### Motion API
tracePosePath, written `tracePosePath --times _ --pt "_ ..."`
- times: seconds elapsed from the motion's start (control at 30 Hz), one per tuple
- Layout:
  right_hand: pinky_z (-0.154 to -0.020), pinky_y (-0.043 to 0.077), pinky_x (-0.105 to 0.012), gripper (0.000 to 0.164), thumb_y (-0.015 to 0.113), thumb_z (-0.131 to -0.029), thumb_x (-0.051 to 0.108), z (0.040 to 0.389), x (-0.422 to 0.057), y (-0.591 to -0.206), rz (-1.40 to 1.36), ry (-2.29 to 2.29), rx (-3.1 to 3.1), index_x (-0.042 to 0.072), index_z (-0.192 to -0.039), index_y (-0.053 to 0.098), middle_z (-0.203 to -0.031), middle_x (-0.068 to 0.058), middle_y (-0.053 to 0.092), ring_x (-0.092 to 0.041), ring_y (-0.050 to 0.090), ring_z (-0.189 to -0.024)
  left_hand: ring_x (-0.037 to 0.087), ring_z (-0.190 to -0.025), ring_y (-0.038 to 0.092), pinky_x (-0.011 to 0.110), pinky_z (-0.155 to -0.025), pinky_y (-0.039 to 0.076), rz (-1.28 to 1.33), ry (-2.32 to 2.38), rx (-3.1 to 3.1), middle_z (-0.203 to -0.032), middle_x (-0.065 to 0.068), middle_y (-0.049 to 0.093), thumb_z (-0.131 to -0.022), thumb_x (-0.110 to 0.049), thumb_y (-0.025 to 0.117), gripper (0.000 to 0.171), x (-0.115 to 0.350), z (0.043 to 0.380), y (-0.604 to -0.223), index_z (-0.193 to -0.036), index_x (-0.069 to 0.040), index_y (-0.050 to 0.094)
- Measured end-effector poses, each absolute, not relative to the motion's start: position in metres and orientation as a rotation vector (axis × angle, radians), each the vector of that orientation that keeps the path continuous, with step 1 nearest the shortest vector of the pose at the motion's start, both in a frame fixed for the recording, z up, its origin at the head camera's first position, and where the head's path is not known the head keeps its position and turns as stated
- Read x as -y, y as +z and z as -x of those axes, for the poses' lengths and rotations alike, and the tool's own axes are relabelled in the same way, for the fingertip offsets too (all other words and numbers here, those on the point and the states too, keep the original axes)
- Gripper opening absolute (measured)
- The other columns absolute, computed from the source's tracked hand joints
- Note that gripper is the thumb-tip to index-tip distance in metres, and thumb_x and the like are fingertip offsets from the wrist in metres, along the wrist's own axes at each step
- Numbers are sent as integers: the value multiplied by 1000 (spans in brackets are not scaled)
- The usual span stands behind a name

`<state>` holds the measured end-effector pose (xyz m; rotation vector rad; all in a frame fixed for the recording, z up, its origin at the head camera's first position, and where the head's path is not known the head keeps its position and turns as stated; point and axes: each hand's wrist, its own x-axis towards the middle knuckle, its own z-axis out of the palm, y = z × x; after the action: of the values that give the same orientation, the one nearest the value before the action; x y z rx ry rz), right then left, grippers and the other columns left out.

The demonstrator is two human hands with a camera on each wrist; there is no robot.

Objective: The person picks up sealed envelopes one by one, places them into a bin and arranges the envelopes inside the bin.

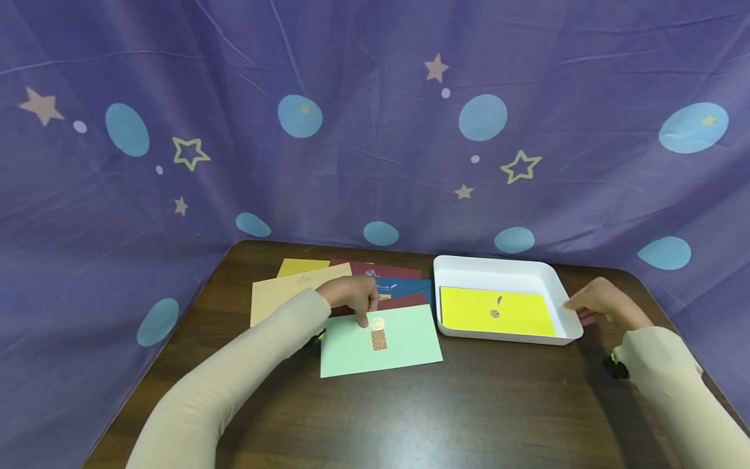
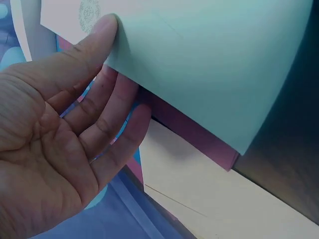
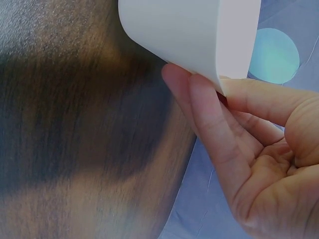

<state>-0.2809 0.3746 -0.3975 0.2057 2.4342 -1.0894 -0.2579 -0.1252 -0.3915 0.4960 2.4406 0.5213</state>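
My left hand pinches a mint green envelope by its far edge. In the left wrist view the thumb lies over the green paper and the other fingers reach beneath it. The envelope bears a pale round seal and a small patterned brown label. On the right, my right hand grips the right wall of a white tray. Its thumb is on the inner side of the wall, the other fingers outside and under. A bright yellow envelope with a feather print and round seal lies in the tray.
Behind the green envelope several others overlap: a cream one, dark red ones, a blue one and a golden yellow one. All rest on a dark wooden table. A purple patterned curtain hangs beyond it.
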Motion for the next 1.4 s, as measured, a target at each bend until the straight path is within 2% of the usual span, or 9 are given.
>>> tracePosePath --times 0.13,0.27,0.47,0.63,1.07,1.4 --pt "-68 63 -37 35 72 -89 4 280 -374 -397 -204 -1061 -2454 -25 -107 63 -73 -1 68 -16 69 -68 14 -61 38 34 -59 41 -386 622 -2411 -82 3 54 -80 8 81 13 129 259 -391 -80 2 69" --pt "-68 64 -37 35 72 -89 5 280 -374 -396 -189 -1047 -2468 -24 -106 63 -73 -1 68 -17 69 -68 15 -65 47 33 -59 48 -361 598 -2409 -92 4 61 -82 7 80 11 133 262 -390 -88 -2 75" --pt "-69 64 -38 33 73 -89 5 281 -375 -397 -191 -1054 -2460 -23 -104 65 -75 -2 68 -17 69 -69 15 -67 56 34 -63 59 -407 581 -2407 -91 5 67 -86 6 75 12 138 264 -386 -88 -6 77" --pt "-69 64 -38 33 73 -88 7 281 -375 -397 -178 -1039 -2471 -22 -104 66 -75 -2 68 -18 70 -69 15 -67 62 37 -65 62 -418 599 -2400 -91 4 70 -86 7 74 12 140 264 -383 -87 -5 78" --pt "-70 64 -39 29 72 -89 5 281 -376 -398 -184 -1042 -2467 -20 -102 66 -74 0 68 -17 69 -69 15 -64 63 34 -64 62 -452 591 -2421 -87 6 74 -89 5 72 15 143 265 -369 -86 -8 79" --pt "-68 64 -38 29 72 -89 3 282 -375 -398 -211 -1062 -2454 -22 -103 66 -72 0 68 -16 69 -68 19 -67 70 35 -66 63 -464 578 -2411 -85 6 75 -89 5 73 15 144 266 -361 -85 -9 79"
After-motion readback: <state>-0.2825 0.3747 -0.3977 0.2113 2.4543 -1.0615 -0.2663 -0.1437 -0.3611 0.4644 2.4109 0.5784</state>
